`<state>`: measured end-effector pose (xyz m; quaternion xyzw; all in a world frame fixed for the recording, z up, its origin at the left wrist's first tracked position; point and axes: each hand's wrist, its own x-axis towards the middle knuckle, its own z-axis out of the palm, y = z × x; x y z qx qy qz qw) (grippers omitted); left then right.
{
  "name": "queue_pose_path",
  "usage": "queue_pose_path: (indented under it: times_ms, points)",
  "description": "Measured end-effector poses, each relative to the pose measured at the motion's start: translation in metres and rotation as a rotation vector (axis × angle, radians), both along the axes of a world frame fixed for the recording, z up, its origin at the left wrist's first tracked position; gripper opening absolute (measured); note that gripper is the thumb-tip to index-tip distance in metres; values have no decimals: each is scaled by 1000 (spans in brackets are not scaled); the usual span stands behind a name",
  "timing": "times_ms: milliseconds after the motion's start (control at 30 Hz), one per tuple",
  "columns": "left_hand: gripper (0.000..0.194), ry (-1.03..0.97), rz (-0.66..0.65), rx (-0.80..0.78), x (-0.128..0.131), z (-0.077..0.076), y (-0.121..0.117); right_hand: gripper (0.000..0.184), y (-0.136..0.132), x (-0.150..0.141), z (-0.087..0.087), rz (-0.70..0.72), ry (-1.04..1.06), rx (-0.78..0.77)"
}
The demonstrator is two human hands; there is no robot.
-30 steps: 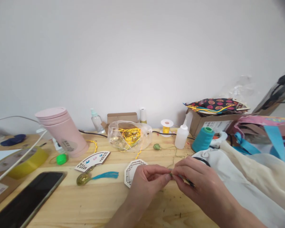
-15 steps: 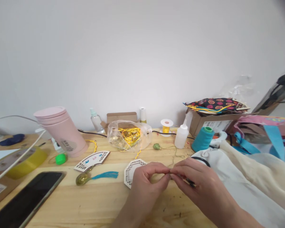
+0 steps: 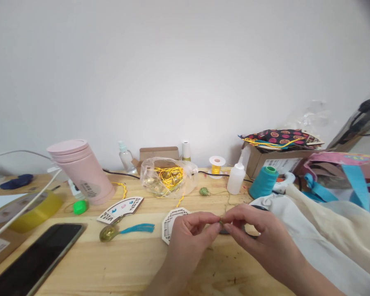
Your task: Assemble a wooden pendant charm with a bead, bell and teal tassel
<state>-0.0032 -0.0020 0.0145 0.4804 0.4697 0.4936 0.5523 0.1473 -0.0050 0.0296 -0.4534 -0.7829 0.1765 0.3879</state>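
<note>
Both hands meet over the table, fingertips nearly touching. My left hand (image 3: pixel 194 238) pinches thumb and forefinger on a thin olive-green thread (image 3: pixel 228 199), and my right hand (image 3: pixel 262 238) pinches it just beside them. The thread leads back to a small green ball of thread (image 3: pixel 204 191). A dark, curved thing, perhaps scissors, shows under my right fingers; whether they hold it is unclear. An octagonal wooden lattice pendant (image 3: pixel 168 225) with a yellow cord lies partly behind my left hand. Left of it are a fan-shaped wooden piece (image 3: pixel 119 210) and a gold pendant (image 3: pixel 108 233) with a blue tassel (image 3: pixel 138 228).
A white squeeze bottle (image 3: pixel 236 179), a blue thread cone (image 3: pixel 263 183) and pale cloth (image 3: pixel 308 230) lie to the right. Behind stand a plastic bag of yellow cords (image 3: pixel 169 176) and a yellow spool (image 3: pixel 216 166). Leftward are a pink tumbler (image 3: pixel 83 172), a phone (image 3: pixel 38 259) and tape (image 3: pixel 37 211).
My right fingers have shifted slightly and opened into a looser curl, showing more of the dark curved thing below. Both hands still pinch at the same spot.
</note>
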Motion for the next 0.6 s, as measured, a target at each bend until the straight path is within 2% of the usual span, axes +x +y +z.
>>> queue_pose_path:
  times_ms: [100, 267, 600]
  points:
    - [9, -18, 16, -39, 0, 2, 0, 11, 0, -1, -1, -18, 8, 47]
    - [7, -36, -11, -15, -1, 1, 1, 12, 1, -2, -2, -14, -22, 147]
    - [9, 56, -74, 161, 0, -2, 2, 15, 2, -1, -1, 64, -117, 327]
